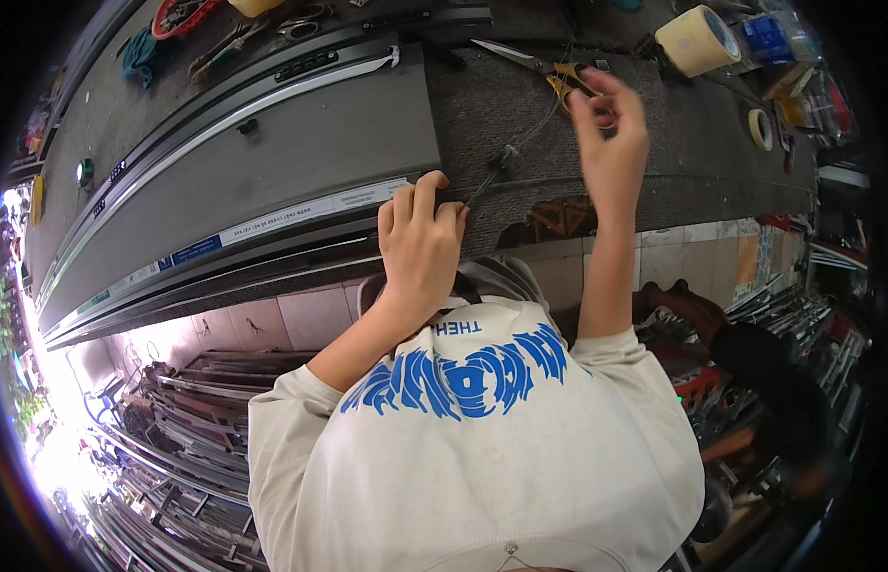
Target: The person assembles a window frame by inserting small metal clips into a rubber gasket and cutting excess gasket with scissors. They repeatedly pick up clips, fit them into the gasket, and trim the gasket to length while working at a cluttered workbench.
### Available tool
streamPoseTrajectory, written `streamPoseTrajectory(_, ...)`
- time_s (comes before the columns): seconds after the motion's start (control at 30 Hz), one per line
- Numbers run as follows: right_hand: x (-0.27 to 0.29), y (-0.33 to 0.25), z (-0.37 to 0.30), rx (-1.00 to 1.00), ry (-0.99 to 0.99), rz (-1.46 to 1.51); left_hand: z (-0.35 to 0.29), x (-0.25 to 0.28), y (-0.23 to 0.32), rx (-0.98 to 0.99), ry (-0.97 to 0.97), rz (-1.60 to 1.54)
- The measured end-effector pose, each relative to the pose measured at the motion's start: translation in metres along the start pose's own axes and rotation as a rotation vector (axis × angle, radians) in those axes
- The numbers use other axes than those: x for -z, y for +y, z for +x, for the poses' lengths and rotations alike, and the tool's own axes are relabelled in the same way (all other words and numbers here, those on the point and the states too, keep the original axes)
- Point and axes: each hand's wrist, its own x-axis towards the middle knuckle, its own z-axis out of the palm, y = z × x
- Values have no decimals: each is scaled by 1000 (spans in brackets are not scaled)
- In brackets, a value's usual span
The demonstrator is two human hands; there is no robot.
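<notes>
My left hand rests at the near end corner of a long grey panel in a dark metal frame. Its fingers are bent and pinched at the tips on a thin grey cord, which runs loosely away over the bench. Scissors with yellow handles lie spread on the bench at the far side. Over their handles is my right hand, slightly blurred, with thumb and fingers curved and apart. It partly hides one handle loop, and I see nothing gripped in it.
A roll of cream tape and a smaller roll are on the bench's right. A red basket and a teal cloth sit far left. Behind me are stacked metal bars and another person at right.
</notes>
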Motion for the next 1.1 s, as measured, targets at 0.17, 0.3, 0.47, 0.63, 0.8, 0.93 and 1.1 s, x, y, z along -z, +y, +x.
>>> streamPoseTrajectory(0.17,1,-34,-42,447,-642,57,11,22,5,-6,79,-361)
streamPoseTrajectory(0.3,-1,-19,-29,485,-393,36,3,66,-3,105,-17,-813)
streamPoseTrajectory(0.47,16,5,-2,449,-242,162,-36,115,-57,-62,66,-1052)
streamPoseTrajectory(0.63,1,13,5,641,-326,57,-110,123,-77,391,-128,-1088)
streamPoseTrajectory(0.8,-36,14,-4,689,-533,-3,-151,75,-80,792,-316,-873)
streamPoseTrajectory(0.93,-18,22,6,573,-651,188,-160,55,-78,825,-160,-528)
streamPoseTrajectory(1.1,17,53,46,260,-281,-318,-123,59,-74,833,306,-460)
